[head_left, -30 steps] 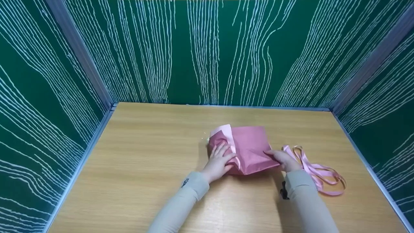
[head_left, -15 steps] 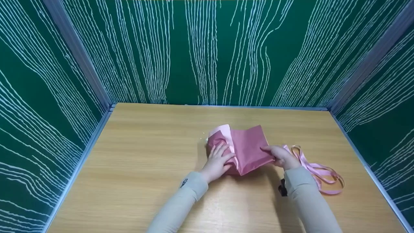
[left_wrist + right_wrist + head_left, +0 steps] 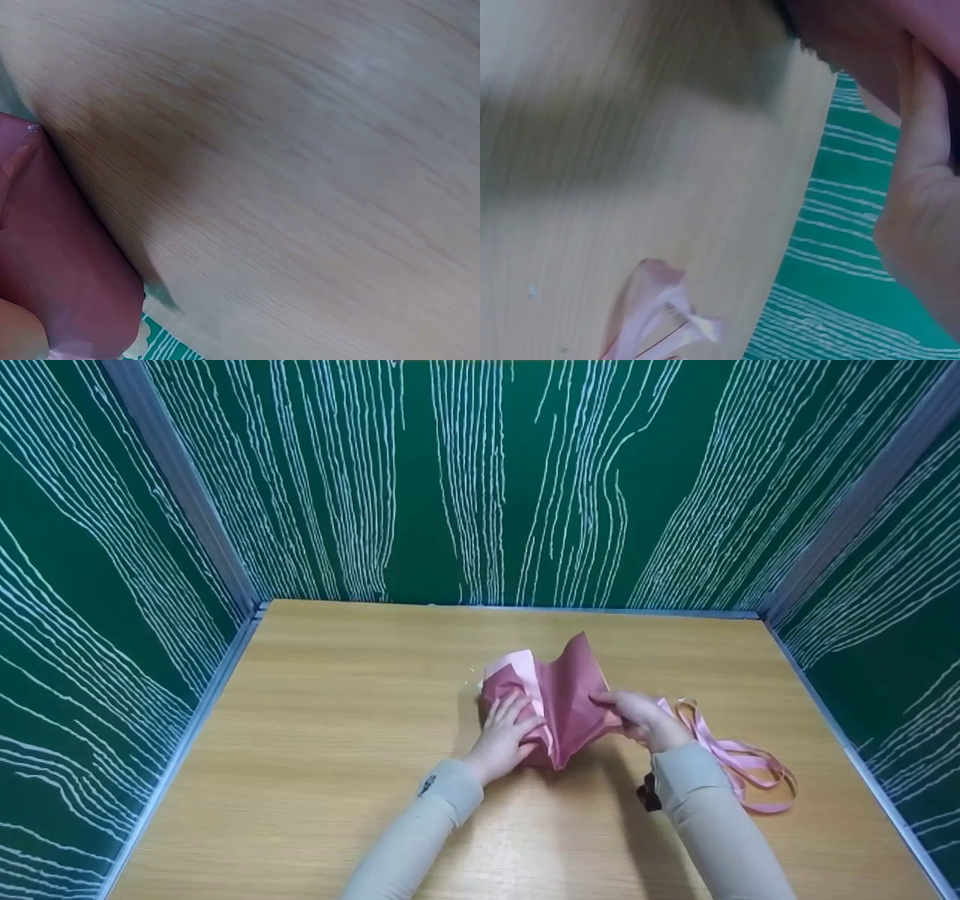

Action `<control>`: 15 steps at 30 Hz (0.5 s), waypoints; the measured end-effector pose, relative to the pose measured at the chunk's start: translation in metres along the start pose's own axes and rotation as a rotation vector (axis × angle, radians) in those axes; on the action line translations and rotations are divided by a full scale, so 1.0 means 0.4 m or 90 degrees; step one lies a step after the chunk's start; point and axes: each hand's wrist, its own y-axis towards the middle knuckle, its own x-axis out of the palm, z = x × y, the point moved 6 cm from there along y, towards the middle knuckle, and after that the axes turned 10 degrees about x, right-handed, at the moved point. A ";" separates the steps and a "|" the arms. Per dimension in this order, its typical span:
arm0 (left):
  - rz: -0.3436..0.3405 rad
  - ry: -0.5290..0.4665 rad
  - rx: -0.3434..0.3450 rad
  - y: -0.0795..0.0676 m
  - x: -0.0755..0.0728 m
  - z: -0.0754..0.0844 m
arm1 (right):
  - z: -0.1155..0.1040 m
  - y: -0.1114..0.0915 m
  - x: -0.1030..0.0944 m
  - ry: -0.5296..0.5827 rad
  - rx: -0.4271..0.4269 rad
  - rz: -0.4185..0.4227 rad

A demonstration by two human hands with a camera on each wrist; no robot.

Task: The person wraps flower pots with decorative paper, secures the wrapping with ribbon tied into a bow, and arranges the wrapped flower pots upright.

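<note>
Dark pink wrapping paper [image 3: 574,686] with a lighter pink edge is folded into a bundle near the middle of the table. My left hand [image 3: 504,739] lies across the bundle's left part with fingers spread, pressing on the paper. The right hand [image 3: 637,716] pinches the paper's right flap and holds it raised, bent toward the left. In the left wrist view, the paper's [image 3: 71,262] smooth rounded side sits on the tabletop, a finger at its lower edge. In the right wrist view, the right thumb [image 3: 922,105] lies against the paper. Whatever is inside the bundle is hidden.
A loosely looped pink ribbon [image 3: 750,765] lies right of the right hand, close to the forearm. A small dark object [image 3: 649,793] shows beside the right cuff. Green walls [image 3: 420,495] with white lines stand behind and beside the wooden table [image 3: 337,697].
The right hand has moved left and slightly up, lifting the paper's right flap and folding it toward the left hand. My left hand has stayed in place on the bundle.
</note>
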 end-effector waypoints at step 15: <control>0.025 0.005 0.011 0.000 -0.003 0.003 | -0.006 0.020 0.110 -0.015 -0.050 0.050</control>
